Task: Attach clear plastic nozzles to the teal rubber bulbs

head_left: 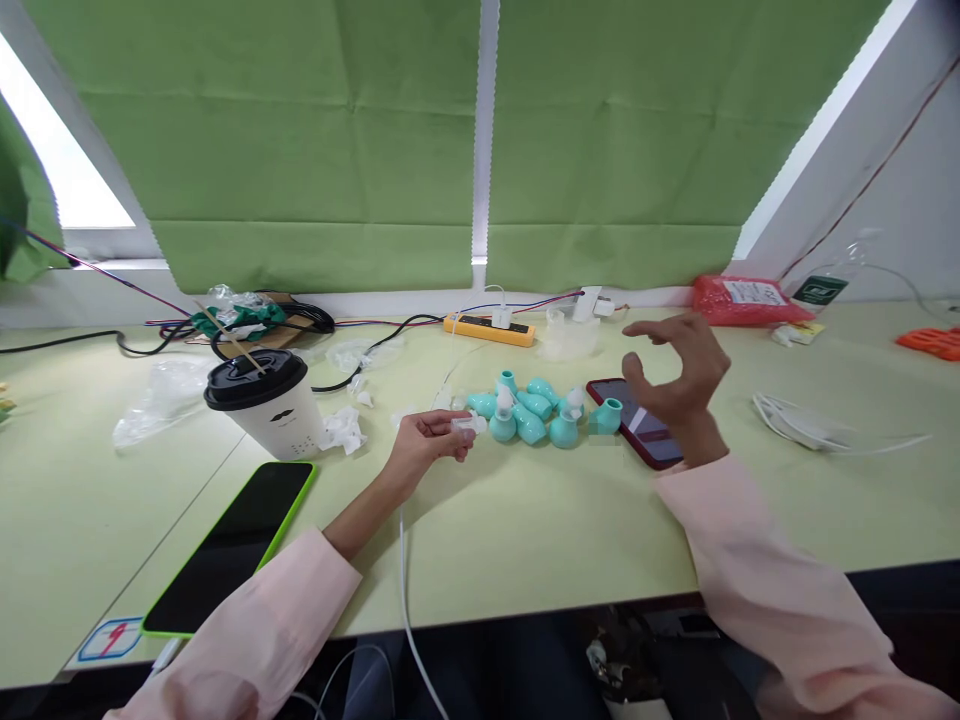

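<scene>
My left hand (431, 445) pinches a small clear plastic piece (469, 425) just left of a cluster of glossy turquoise bulb-shaped pieces (529, 424). Two of these bulbs stand upright with clear tips on top, one of them a round bulb (564, 430). At the cluster's right end lies a turquoise piece (606, 415) with an open mouth. My right hand (675, 365) is raised above a dark-red-cased phone (637, 425), its thumb and fingers curved apart with nothing between them.
A white cup (281, 415) with a black lid stands left, near crumpled tissue (343, 430) and a green-edged phone (232, 550). Behind lie a yellow power strip (489, 328) and a red package (742, 302). A white cable bundle (802, 425) is at right.
</scene>
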A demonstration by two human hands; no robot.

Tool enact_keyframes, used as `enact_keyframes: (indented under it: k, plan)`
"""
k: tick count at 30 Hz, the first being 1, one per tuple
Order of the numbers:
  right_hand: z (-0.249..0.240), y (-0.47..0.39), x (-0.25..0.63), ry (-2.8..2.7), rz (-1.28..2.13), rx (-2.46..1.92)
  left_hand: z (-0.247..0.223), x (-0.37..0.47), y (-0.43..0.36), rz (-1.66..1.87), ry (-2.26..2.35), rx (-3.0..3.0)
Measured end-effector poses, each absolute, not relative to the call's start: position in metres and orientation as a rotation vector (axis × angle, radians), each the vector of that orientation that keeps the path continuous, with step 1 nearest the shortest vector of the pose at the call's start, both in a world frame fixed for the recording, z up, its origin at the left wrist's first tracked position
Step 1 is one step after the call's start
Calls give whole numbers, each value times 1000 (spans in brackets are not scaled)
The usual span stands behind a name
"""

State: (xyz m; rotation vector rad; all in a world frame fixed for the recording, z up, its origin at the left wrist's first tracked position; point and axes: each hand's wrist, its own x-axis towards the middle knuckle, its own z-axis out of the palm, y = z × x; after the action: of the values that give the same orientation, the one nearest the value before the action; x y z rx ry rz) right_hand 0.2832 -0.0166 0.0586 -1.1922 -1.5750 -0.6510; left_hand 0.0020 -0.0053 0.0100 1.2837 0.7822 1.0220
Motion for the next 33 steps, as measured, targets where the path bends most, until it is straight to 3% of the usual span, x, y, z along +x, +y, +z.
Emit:
enact_keyframes:
  k: [6, 10, 14, 17, 23, 33]
  plan:
    - [65, -7, 321, -2096, -226, -1872, 7, 3, -3, 1008, 823, 1331]
    - [51, -2, 323, -2266, 16, -2014, 7, 3, -4, 932, 794, 1337]
    - [51, 0, 319, -2231, 53, -2073, 9, 3, -6, 910, 782, 1296]
    - [66, -9, 322, -2256, 199, -1887, 12, 3, -7, 927, 783, 1280]
    - [96, -42, 323, -2175, 979, -1133, 14, 4, -7, 916, 706, 1192]
    - [43, -34, 214, -1763, 1631, -648, 15, 1, -7, 919, 665, 1164]
